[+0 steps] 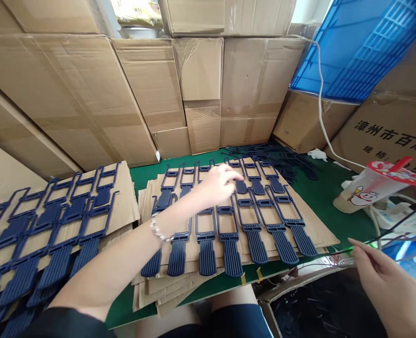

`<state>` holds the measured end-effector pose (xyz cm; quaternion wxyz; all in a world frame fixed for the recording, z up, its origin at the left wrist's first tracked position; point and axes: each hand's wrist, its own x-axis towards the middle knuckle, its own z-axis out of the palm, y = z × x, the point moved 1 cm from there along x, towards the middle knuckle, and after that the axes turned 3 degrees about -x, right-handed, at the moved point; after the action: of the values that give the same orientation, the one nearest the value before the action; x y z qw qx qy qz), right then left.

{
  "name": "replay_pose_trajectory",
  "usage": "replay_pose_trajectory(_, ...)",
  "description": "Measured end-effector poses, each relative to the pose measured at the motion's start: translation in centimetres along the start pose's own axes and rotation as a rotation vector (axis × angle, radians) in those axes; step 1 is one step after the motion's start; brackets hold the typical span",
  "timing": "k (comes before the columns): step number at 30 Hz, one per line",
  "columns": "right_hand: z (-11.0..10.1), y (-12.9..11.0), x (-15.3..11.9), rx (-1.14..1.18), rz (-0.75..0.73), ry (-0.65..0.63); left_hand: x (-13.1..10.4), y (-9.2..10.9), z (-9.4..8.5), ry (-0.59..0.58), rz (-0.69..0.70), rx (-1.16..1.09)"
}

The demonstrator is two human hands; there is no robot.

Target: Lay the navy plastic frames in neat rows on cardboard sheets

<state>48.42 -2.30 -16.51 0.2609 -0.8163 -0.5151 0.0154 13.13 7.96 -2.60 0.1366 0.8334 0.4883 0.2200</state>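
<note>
My left hand (220,185) reaches over the cardboard stack in the middle, above the back row of dark blue plastic frames with ribbed paddles (232,256). Its fingers are bent but apart, one stretched to the right, close to a paddle (241,186); no held thing shows. The frames lie in two rows with paddles toward me, and my forearm covers some on the left. At the right, my right hand (387,281) hovers above an open box of dark parts (313,305). Its fingers point left, loosely extended, with nothing visible in them.
More blue frames (53,263) lie on cardboard at the left. Loose dark strips (278,159) are heaped on the green table (334,188) at the back. A drink cup (369,188), cables and a white cord (322,94) are at the right. Cardboard boxes (137,84) wall the back, beside a blue crate (351,51).
</note>
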Motion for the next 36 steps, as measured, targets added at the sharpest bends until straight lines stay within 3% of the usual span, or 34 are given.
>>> replay_pose_trajectory(2, -0.3, -2.2, 2.0, 0.079, 0.018, -0.167, -2.7, -3.1, -1.7, 0.060, -0.137, -0.067)
replay_pose_trajectory(5, 0.7, -4.3, 4.2, 0.146, -0.023, -0.407, -8.7, -7.8, -2.9, 0.148, -0.391, -0.143)
replay_pose_trajectory(8, 2.9, -5.3, 5.3, 0.170, -0.072, -0.446, -15.7, -10.7, -2.4, 0.206, -0.578, -0.204)
replay_pose_trajectory(9, 3.5, -5.5, 5.4, 0.177, -0.097, -0.438, -17.9, -11.1, -2.0, 0.221, -0.635, -0.244)
replay_pose_trajectory(11, 4.4, -5.9, 5.7, 0.170, -0.138, -0.429, -21.8, -11.0, -1.0, 0.378, -0.819, -0.474)
replay_pose_trajectory(14, 5.0, -6.5, 5.7, 0.103, -0.130, -0.445, -25.0, -9.1, 0.0, 0.531, -0.958, -0.751)
replay_pose_trajectory(19, 4.7, -7.7, 5.5, -0.024, -0.058, -0.535, -25.0, -6.1, 0.2, 0.643, -1.050, -1.057)
replay_pose_trajectory(26, 3.9, -8.5, 6.4, -0.084, 0.138, -0.613, -23.3, -7.4, 0.5, 0.562, -1.149, -1.045)
replay_pose_trajectory(36, 4.0, -10.2, 6.6, -0.191, 0.161, -0.675, -22.5, -6.6, 0.6, 0.677, -1.165, -1.153)
